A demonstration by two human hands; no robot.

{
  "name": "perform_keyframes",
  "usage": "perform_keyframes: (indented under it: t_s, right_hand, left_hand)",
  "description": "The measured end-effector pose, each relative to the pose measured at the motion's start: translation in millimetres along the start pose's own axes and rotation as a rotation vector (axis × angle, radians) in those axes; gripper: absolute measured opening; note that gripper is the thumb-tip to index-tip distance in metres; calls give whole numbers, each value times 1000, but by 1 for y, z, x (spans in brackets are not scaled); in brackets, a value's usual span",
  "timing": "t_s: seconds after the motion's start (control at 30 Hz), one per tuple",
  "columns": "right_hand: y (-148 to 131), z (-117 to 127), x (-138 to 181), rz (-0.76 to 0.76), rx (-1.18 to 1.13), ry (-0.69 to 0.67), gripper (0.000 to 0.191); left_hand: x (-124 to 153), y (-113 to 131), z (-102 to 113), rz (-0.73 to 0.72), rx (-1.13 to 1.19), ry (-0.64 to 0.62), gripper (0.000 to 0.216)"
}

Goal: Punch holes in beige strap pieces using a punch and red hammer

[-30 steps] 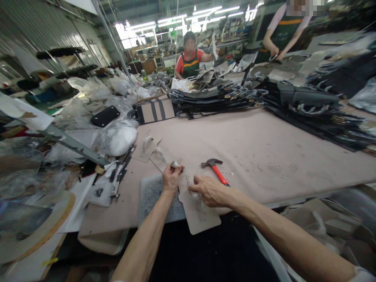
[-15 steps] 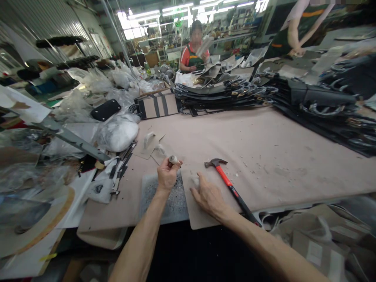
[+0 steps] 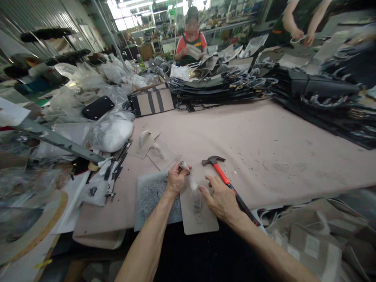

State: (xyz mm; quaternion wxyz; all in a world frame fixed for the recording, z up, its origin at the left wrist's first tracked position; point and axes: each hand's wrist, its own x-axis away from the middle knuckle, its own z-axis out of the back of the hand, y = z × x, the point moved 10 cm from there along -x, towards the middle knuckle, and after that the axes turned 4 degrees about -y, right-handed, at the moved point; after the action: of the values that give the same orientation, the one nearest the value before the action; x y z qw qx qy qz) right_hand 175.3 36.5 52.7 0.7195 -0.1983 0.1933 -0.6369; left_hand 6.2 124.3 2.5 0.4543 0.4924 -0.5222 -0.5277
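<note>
My left hand (image 3: 176, 179) is closed around a short, whitish cylindrical tool (image 3: 184, 165) with a round metal end. It is above the far left edge of a beige panel (image 3: 192, 225) with rounded corners. A plastic-wrapped handle (image 3: 196, 199) stands on that panel. My right hand (image 3: 220, 196) hovers over or rests on the panel's right side, thumb and forefinger apart, holding nothing visible. Just beyond it lies a claw hammer (image 3: 221, 172) with a red and black grip. Left of the panel, a speckled grey slab (image 3: 149, 199) is partly under my left forearm.
Two more beige panels with handles (image 3: 143, 139) lie farther back. Plastic bags (image 3: 110, 131) and dark strips (image 3: 117, 168) crowd the left. Black bag pieces (image 3: 220, 94) are stacked along the back. A co-worker (image 3: 192, 43) sits beyond; another person's hands (image 3: 302, 37) show upper right.
My left hand has moved right with the cylindrical tool, from over the slab to the panel. My right hand has shifted right, uncovering the wrapped handle. The camera view has shifted slightly.
</note>
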Motion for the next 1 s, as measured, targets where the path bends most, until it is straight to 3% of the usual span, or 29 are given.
perform_keyframes:
  t_s: [0.1,0.2,0.33,0.4,0.47,0.57,0.63,0.7,0.8,0.87,0.93,1.0]
  right_hand:
    - [37,15,6,-90,242,78,38]
    - [70,12,13,-176,368,-2,30]
    - [100,4,18,-274,323,-118,17]
    - [110,0,17,-339,178,-181,9]
    - [113,-9,17,-415,-129,-280,5]
    - [95,-27,27,-595,-770,-457,7]
    - [76,-21,30,-659,-1000,-458,10]
    - [61,9,23,-547,-930,-318,19]
    - [27,76,10,-168,-526,8,29]
    - [5,100,11,8,-245,130,28]
    - [-6,97,11,92,-15,92,25]
    - [-11,84,9,151,147,-35,22]
  left_hand:
    - [-1,1,0,-9,-40,-5,25]
    - [-1,1,0,-15,-77,-8,23]
    - [-2,3,-3,-28,-130,-28,20]
    - [-1,5,-4,-44,-167,-31,17]
    - [1,9,-5,-74,-230,-26,14]
    - [7,17,-8,-139,-328,-31,13]
    - [11,22,-12,-176,-384,-54,13]
    - [13,25,-16,-200,-440,-85,12]
    - [12,27,-20,-201,-515,-119,11]
    - [8,26,-20,-190,-528,-140,11]
    - [5,26,-20,-185,-517,-169,10]
    - [4,26,-20,-185,-501,-187,10]
